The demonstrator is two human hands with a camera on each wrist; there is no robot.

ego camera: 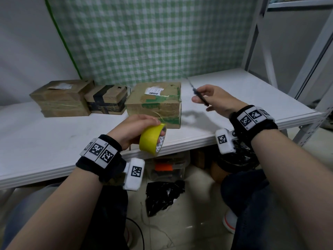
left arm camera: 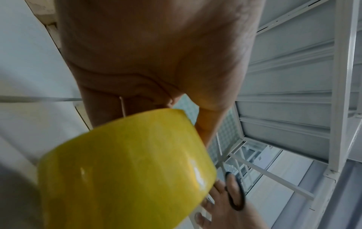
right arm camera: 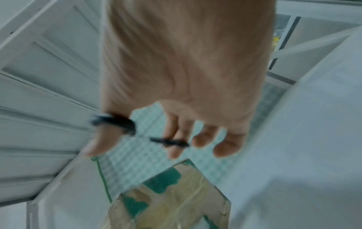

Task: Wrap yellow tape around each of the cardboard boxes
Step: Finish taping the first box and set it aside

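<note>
Three cardboard boxes stand in a row on the white table (ego camera: 54, 134): a plain one (ego camera: 61, 98) at the left, one with black tape (ego camera: 106, 101) in the middle, and one with green patches (ego camera: 155, 103) at the right, also in the right wrist view (right arm camera: 176, 198). My left hand (ego camera: 133, 127) grips a roll of yellow tape (ego camera: 152, 138) (left arm camera: 125, 170) just in front of the green-patched box. My right hand (ego camera: 214, 100) holds black scissors (ego camera: 199, 94) (right arm camera: 170, 141) in the air, right of that box, blades pointing up and away.
A green checked cloth (ego camera: 153, 38) hangs behind the table. A white metal shelf frame (ego camera: 270, 42) rises at the right. Under the table lie a clear bin (ego camera: 165, 168) and a black plastic bag (ego camera: 162, 195). My knees are below the table edge.
</note>
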